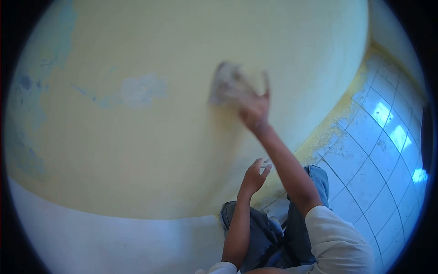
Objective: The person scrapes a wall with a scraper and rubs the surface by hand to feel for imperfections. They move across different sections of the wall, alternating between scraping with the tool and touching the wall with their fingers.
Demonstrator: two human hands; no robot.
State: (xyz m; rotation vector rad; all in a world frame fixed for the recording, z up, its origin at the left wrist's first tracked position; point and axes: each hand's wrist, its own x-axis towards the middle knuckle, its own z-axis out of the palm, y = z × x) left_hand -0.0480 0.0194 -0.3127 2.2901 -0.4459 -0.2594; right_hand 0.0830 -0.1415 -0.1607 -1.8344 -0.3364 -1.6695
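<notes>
My right hand (255,109) reaches up to the yellow wall (173,160) and presses a grey-brown sheet (224,84), which looks like sandpaper, against it. Motion blurs the sheet and the fingers on it; the thumb sticks out to the right. Lower down, near my knees, my left hand (255,178) has its fingers curled in front of the wall. Something pale shows between its thumb and fingers, too small to name. To the left of the sheet, a whitish patch (142,90) marks the wall.
Bluish worn paint (34,91) covers the wall's far left. A white surface (114,242) borders it below. At right lies a tiled floor (365,169), with yellowish dust (335,137) along the wall's foot. My bent legs in jeans (264,228) are close to the wall.
</notes>
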